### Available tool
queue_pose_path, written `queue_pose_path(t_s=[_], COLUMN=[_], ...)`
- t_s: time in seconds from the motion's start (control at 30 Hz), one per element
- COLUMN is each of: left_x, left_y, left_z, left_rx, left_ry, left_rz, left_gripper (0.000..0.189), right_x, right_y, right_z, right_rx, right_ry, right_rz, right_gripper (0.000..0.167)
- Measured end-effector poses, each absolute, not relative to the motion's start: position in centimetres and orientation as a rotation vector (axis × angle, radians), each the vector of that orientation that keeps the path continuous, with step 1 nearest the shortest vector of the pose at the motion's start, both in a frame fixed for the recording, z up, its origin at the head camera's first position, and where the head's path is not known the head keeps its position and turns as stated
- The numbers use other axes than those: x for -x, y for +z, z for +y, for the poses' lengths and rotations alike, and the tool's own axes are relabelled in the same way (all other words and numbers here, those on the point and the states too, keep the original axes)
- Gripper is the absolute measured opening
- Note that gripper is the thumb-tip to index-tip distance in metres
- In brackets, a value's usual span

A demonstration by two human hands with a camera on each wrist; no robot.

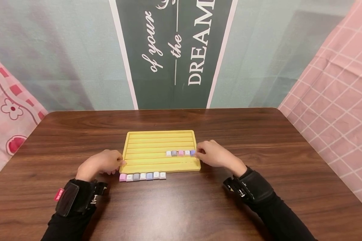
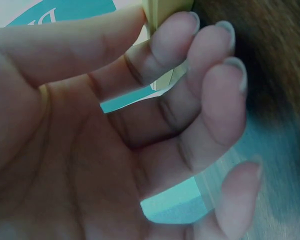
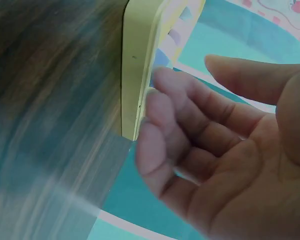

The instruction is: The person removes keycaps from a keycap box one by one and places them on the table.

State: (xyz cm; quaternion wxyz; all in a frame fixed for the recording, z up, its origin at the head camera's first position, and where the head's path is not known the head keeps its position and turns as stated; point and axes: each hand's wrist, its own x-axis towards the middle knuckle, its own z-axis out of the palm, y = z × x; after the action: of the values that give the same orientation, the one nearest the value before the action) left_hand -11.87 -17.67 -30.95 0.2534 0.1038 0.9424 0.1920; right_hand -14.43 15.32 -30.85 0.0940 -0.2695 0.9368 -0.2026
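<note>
At the left rim of a shallow yellow rectangular tray with ridged rows (image 1: 157, 136), the left hand (image 1: 104, 161) pinches the edge between thumb and index finger. At the right rim, the right hand (image 1: 212, 154) is loosely bent, thumb apart from the fingers, their tips beside the blue-violet end keycap (image 1: 193, 153). Leftward from it in the tray run white, pink, grey and white square keycaps (image 1: 181, 153). Just on the near side, left, seven pastel, white and grey keycaps (image 1: 143, 176) line the dark brown wood-grain table (image 1: 184, 207).
</note>
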Motion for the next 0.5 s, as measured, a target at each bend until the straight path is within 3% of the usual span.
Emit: queue_pose_path(t_s=[0.5], left_x=[12.0], left_y=[-30.8], left_z=[-17.6], left_rx=[-0.283], left_ry=[0.513], left_rz=[2.545], left_gripper=[0.027], right_x=[14.9], right_y=[-30.1], right_z=[12.9], right_rx=[1.035], right_ry=[-0.68], right_rz=[2.779], right_gripper=[0.013])
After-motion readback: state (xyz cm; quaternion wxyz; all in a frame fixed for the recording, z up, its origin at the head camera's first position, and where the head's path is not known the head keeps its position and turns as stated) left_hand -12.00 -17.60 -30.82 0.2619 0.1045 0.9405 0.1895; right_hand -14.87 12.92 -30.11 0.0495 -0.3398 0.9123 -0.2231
